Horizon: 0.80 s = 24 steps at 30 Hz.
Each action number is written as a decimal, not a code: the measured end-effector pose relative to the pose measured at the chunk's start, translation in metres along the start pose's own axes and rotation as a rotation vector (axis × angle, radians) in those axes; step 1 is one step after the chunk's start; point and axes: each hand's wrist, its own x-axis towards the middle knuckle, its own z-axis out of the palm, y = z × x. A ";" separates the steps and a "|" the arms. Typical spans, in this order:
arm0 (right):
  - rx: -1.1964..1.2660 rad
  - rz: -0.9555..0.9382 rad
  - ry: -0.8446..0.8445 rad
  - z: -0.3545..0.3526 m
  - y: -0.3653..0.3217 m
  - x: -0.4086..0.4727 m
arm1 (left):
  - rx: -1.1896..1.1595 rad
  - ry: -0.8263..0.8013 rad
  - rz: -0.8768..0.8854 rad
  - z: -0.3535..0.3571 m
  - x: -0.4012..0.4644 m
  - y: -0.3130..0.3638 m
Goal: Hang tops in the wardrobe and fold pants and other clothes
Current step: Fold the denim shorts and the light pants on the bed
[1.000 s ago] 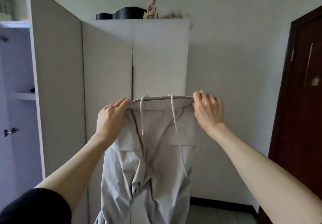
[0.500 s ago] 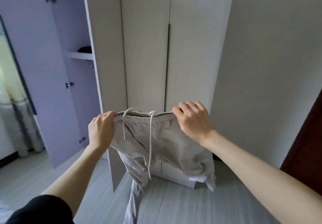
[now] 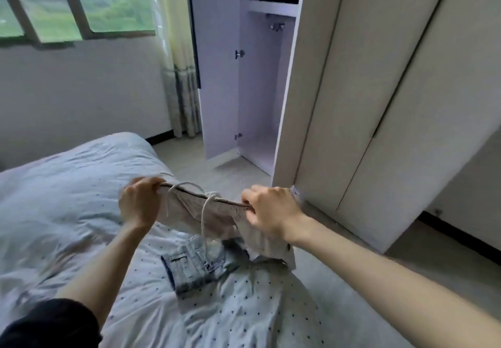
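Fingers (image 3: 151, 185) of both hands curled on beige pants (image 3: 200, 212) waistband, denim shorts (image 3: 189, 266) on bed (image 3: 67, 185) below, wardrobe (image 3: 379, 76) now aside, previously straight ahead

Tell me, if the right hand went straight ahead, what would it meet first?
Probably the wardrobe: the right hand, gripping the beige pants, points toward its lower edge across bare floor. Depth is unclear.

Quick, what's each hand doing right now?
Left hand: grips one end of the pants waistband.
Right hand: grips the other end.
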 end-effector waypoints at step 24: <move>0.224 -0.108 -0.714 0.253 -0.076 0.078 | 0.256 -0.577 -0.301 0.043 -0.165 -0.206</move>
